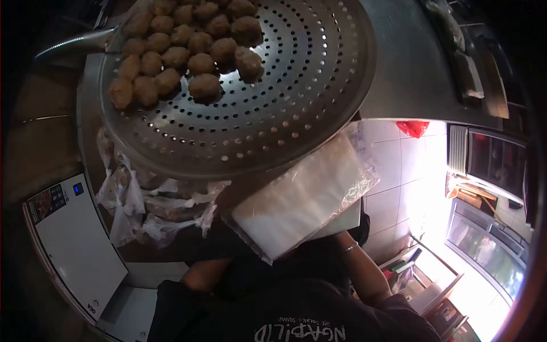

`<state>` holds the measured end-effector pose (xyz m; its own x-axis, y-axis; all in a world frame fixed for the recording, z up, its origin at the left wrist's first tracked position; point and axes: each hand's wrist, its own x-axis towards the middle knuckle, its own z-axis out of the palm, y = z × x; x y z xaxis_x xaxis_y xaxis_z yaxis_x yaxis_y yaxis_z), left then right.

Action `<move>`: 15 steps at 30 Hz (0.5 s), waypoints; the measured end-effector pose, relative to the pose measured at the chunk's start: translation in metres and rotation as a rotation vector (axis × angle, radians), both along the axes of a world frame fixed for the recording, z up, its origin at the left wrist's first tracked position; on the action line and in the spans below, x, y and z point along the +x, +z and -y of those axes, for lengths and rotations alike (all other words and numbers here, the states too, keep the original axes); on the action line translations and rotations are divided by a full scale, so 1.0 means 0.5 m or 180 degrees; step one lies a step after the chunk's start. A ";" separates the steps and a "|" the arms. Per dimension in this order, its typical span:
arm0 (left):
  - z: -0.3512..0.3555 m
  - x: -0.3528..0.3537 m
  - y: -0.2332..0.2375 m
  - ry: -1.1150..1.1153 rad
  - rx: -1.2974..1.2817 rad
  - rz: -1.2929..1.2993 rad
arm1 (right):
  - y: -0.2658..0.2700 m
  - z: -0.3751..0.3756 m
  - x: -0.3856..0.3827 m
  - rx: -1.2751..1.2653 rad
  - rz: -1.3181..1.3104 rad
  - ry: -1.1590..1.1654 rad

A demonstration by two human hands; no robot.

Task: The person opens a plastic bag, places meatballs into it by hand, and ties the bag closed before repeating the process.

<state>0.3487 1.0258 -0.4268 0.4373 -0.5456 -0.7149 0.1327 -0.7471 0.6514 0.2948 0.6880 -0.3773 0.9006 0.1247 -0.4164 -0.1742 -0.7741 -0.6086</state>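
Brown round balls [199, 43] cover the upper left of a large perforated metal tray [307, 85]. Below its front edge, a white pack in clear plastic [302, 196] lies tilted, with a pale flat sheet [342, 221] under its right side. Beneath that sheet, part of my right hand [340, 239] shows beyond a bracelet; its fingers are hidden, so its grip cannot be made out. My left forearm [205, 275] reaches into the dark area under the pack, and the left hand itself is hidden. Knotted clear plastic bags [134, 196] hang or lie at the left below the tray.
A metal handle [74, 44] extends left from the tray. A metal counter [410, 74] stands right. White appliances [80, 245] are at the lower left. A red bag [412, 128] is near the tiled floor [384, 165]; shelving and a glass-fronted cabinet [484, 245] stand farther right.
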 end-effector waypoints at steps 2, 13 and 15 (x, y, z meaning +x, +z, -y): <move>-0.026 -0.001 -0.018 0.0034 0.0141 0.0119 | -0.033 -0.020 -0.012 -0.0043 0.0083 0.0043; 0.074 -0.055 -0.146 0.0527 -0.0087 0.3210 | -0.211 -0.153 0.014 -0.0168 0.1484 0.0381; 0.128 -0.015 -0.002 0.1302 -0.0074 0.2048 | -0.176 -0.159 0.029 0.0816 0.0809 -0.1030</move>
<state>0.3411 0.9619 -0.4279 0.9344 -0.2624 -0.2410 -0.0153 -0.7052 0.7088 0.3094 0.7674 -0.4653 0.9793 -0.1088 -0.1706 -0.2023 -0.5243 -0.8271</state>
